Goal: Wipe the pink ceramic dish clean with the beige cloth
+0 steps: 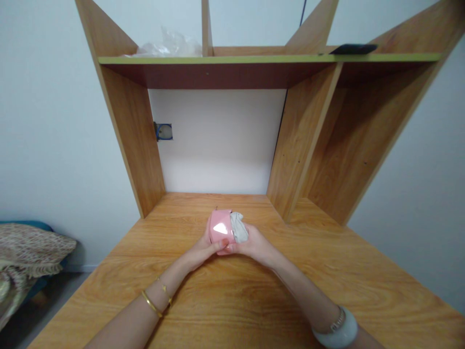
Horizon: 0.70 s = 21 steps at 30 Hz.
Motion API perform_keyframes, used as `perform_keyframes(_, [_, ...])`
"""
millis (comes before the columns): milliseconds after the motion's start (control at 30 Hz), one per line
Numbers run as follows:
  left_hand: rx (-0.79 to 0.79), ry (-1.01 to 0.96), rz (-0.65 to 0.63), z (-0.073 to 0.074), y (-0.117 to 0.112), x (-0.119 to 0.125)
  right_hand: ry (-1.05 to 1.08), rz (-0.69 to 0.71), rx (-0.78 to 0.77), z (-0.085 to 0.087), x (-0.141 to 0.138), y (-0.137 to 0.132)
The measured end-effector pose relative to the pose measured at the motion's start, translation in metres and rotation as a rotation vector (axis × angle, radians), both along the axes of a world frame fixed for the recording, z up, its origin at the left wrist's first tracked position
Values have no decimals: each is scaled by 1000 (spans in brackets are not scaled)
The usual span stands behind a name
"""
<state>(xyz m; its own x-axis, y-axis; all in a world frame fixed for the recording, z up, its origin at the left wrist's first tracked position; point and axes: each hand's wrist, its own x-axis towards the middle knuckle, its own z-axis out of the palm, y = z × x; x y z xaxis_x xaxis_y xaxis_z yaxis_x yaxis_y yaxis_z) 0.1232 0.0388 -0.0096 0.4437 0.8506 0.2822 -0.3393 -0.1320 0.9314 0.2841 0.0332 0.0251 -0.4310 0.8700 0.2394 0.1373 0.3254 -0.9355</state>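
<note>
- Pink case [221,227], glossy, gripped by both hands over the desk [232,300]; a grey-white wad [239,228] bulges out of its right side (cloth or paper, can't tell).
- Left hand [203,248]: curled round the case's left side, thumb across the front near the lower edge; mostly closed, fingers behind hidden.
- Right hand [256,246]: partly closed at the right end, thumb tip reaching the case's lower edge, palm side against the wad; how firmly it pinches, can't tell.
- Risk: wad could slip out or snag on the rim if the right hand pulls or loosens (it looks soft and loosely crumpled).
- Risk: case could dent or slide, caused by a hard squeeze or by the smooth, shiny surface under the thumbs.
- Risk: dropping onto the desk if both hands ease together.
- Position: case sits between the hands, nearer the left; wad on the right hand's side; thumb tips almost meet below (whether the underside touches the desk, can't tell).
</note>
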Motion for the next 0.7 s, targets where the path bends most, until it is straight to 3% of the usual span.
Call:
perform_keyframes(100, [-22, -75, -43, 3, 0, 0, 56, 114, -44, 2, -1, -1])
perform_keyframes(167, [-74, -112, -100, 1, 1, -1, 15, 100, 24, 4, 0, -2])
perform_keyframes(367, [-183, -167, -188, -6, 6, -5, -375, -75, 318, 10, 2, -8])
perform_keyframes(700, [-288, -193, -300, -8, 9, -12, -725, 27, 543, 29, 3, -21])
